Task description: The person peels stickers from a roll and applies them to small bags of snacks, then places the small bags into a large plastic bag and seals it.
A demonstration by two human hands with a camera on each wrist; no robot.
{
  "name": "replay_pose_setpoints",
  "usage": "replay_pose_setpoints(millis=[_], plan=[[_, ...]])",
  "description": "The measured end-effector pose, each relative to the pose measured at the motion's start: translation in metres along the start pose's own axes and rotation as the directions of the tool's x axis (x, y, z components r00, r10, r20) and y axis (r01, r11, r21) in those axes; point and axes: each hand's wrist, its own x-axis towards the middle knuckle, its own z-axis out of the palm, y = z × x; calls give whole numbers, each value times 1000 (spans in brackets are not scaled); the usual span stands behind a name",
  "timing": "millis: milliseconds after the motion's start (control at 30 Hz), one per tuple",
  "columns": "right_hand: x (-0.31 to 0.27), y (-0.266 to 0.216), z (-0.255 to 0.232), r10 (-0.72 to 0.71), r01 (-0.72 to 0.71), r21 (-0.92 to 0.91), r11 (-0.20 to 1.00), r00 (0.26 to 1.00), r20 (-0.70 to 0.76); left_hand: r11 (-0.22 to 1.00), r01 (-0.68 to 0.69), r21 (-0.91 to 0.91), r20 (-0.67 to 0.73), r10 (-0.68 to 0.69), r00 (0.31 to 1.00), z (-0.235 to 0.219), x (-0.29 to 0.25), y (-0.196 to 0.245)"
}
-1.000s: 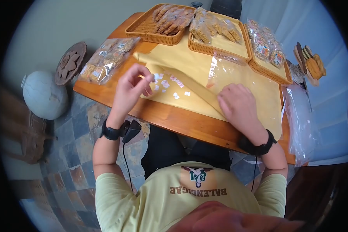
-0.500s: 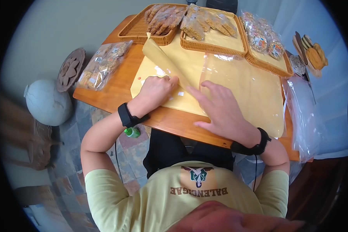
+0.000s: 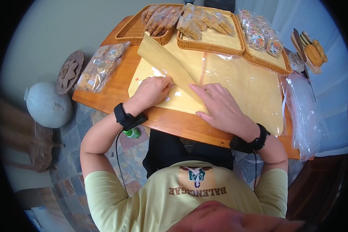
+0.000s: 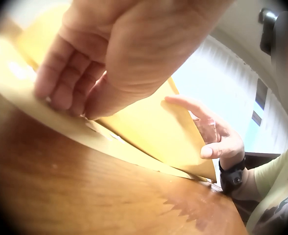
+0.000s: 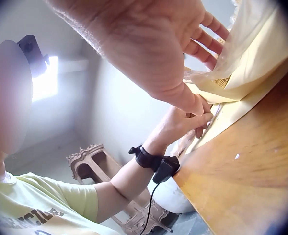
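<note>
A yellow paper sheet [image 3: 174,107] lies at the table's front, its strip-like flap [image 3: 164,58] raised in a slanting fold. My left hand [image 3: 152,91] is on the sheet left of the flap, fingers bent down; the wrist view shows fingertips [image 4: 60,102] and thumb at the paper. Small white paper scraps [image 3: 177,93] lie around it, some hidden under the hand. I cannot tell whether a scrap is between its fingers. My right hand [image 3: 222,106] touches the flap's right side with extended fingers, thumb spread apart.
Wicker trays [image 3: 210,49] with bagged snacks line the back. Bagged round snacks [image 3: 102,65] lie at the left, clear plastic bags [image 3: 303,116] at the right edge. A large clear bag [image 3: 243,83] covers the sheet's right part. A green bottle [image 3: 132,133] stands below the table edge.
My left hand has come down from above the scraps onto the sheet. The right hand has moved left, from a curled pose to extended fingers at the flap, which now stands more steeply.
</note>
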Motion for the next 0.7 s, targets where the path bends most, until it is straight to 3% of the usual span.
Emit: replay_pose_setpoints(millis=[167,300,367,700], plan=[[-2,3,1,-7,7,2,1000,1000,-8,987,22,162,-89,-8,996,0,1,-3],[-2,4,3,-24,24,3,1000,999,-23,981,-50,188,-15,54,998,5,-2,0],[-3,4,3,-25,25,5,1000,999,-22,981,-59,186,68,47,997,6,-3,0],[-3,3,4,-49,50,7,999,998,-25,1000,-13,29,153,8,988,-7,-7,5]])
